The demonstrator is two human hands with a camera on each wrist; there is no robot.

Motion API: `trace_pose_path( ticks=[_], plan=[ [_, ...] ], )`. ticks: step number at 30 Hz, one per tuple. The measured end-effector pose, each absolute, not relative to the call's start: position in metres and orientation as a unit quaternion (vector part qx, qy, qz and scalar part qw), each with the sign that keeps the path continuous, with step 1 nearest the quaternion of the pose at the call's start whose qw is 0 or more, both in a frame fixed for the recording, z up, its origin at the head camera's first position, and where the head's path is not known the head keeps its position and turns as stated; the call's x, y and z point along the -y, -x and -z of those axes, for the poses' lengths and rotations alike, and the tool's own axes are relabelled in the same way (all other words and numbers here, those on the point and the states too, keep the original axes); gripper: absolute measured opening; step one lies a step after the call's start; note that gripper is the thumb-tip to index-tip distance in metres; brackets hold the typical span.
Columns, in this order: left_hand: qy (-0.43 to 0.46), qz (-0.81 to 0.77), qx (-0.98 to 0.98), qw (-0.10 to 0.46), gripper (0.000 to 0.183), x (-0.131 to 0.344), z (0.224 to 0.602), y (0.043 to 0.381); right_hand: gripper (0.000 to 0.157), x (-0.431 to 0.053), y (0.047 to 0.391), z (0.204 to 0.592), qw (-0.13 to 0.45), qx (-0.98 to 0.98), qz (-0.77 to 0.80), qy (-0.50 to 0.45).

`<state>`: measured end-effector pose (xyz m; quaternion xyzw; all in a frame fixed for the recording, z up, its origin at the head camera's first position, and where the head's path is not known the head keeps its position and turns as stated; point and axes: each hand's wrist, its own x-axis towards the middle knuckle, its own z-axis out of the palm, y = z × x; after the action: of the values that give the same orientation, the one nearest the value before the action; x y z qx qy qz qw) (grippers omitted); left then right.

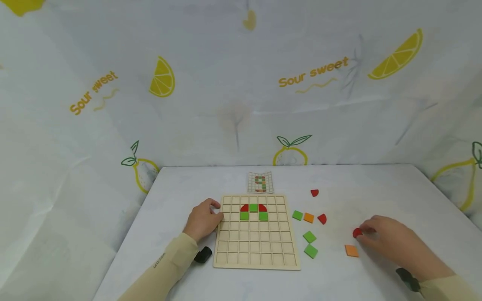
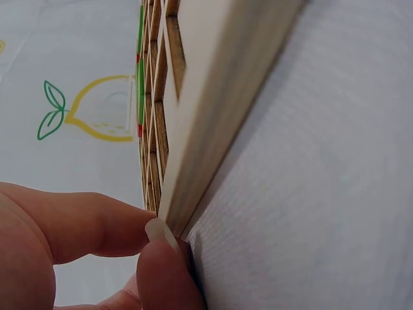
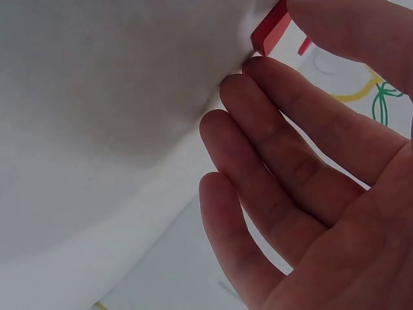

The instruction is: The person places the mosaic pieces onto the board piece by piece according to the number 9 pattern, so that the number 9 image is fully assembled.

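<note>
A wooden grid board (image 1: 257, 236) lies on the table. Near its top sit two red quarter-round tiles (image 1: 244, 207) and three green square tiles (image 1: 253, 207). At the board's left edge my left hand (image 1: 203, 219) holds the rim; the left wrist view shows thumb and forefinger (image 2: 97, 226) meeting at the board's edge (image 2: 213, 123). Off to the right, my right hand (image 1: 389, 242) pinches a red quarter-round tile (image 1: 357, 233) at the tabletop. In the right wrist view that red tile (image 3: 271, 29) shows by the thumb, and the other fingers (image 3: 284, 148) are slightly bent.
Between board and right hand lie green squares (image 1: 310, 237), an orange square (image 1: 308, 218) and red quarter-round tiles (image 1: 321, 219). Another orange square (image 1: 352, 251) is just below the right hand. Behind the board rests a pattern card (image 1: 260, 182). A lemon-print sheet (image 1: 226, 83) hangs behind the table.
</note>
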<state>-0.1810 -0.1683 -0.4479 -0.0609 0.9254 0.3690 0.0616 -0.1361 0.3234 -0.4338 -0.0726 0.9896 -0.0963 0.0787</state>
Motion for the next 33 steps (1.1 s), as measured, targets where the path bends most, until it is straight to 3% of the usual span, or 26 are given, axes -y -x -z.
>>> trace_pose_path(
  ticks=[10,21,33],
  plan=[
    [0.060,-0.365,-0.927,0.056,0.028,0.166,0.447,0.180,0.039,-0.307,0.145,0.434,0.101,-0.989,0.078,0.076],
    [0.063,-0.367,-0.926,0.056,0.029,0.165,0.445,0.180,0.030,-0.293,0.154,0.430,0.130,-0.986,0.079,0.068],
    [0.067,-0.371,-0.925,0.055,0.029,0.165,0.446,0.180,0.022,-0.271,0.164,0.425,0.093,-0.985,0.088,0.113]
  ],
)
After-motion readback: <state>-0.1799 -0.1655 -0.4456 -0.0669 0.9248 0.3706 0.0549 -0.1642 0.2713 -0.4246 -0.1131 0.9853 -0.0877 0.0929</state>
